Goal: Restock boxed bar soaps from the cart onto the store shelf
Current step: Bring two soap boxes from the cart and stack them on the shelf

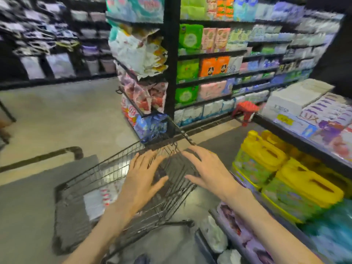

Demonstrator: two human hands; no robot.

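A black wire shopping cart (80,180) stands on the grey floor below me, holding white boxed soaps (99,199) at its bottom. My left hand (144,178) and my right hand (207,170) hover over the cart's far end with fingers spread, holding nothing. To the right runs the store shelf (297,141), whose top level carries stacked boxed bar soaps (323,119), purple and white, beside plain white boxes (289,100). The picture is motion-blurred.
Yellow-capped jugs (285,168) fill the shelf level below the soaps, with packets lower down. A tall black rack (171,54) of tissue and pad packs stands ahead, hung with bags (141,54). A red stool (245,111) sits in the aisle. Open floor lies left.
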